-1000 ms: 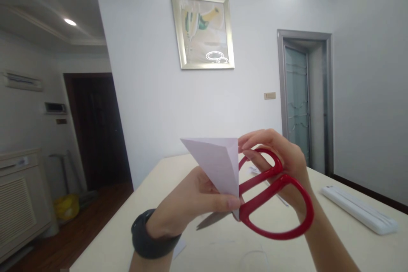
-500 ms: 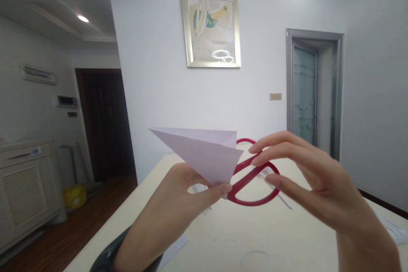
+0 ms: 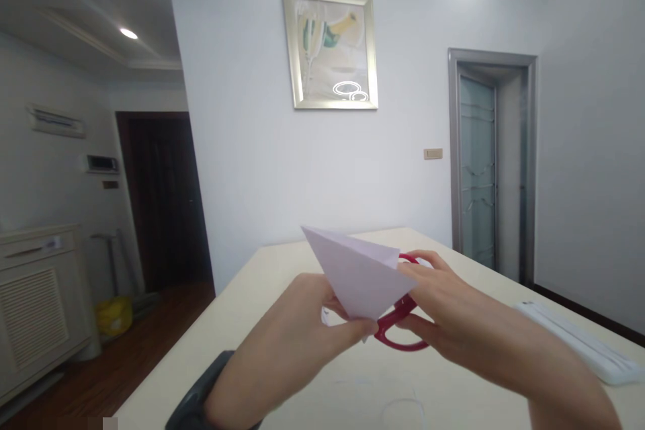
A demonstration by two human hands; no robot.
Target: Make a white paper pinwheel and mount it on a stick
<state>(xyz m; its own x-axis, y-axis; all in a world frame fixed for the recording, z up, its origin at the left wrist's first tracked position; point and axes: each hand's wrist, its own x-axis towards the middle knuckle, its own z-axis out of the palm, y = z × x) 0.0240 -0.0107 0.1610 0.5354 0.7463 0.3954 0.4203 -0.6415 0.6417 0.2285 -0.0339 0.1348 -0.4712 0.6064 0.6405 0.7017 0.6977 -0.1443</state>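
My left hand [image 3: 315, 329] pinches a folded, pointed sheet of white paper [image 3: 360, 275] between its thumb and fingers, above the table. The paper's sharp tip points up and to the left, and its wider side opens to the right. My right hand [image 3: 446, 302] has its fingers at the red handles of a pair of scissors [image 3: 398, 312], just right of the paper. The blades are hidden behind the paper and my left hand. My left thumb tip lies close to the lower handle loop; whether it presses on the scissors, I cannot tell.
A cream table [image 3: 272, 262] spreads out under both hands. At its right side lies a long white object like a case [image 3: 579, 342], partly behind my right forearm. Beyond stand a white wall with a framed picture [image 3: 330, 47] and a louvred cabinet [image 3: 40, 309] at the left.
The paper and my left hand have shifted right and down, and the paper has tilted more steeply. My right hand has moved left and closed in around the red scissor handles.
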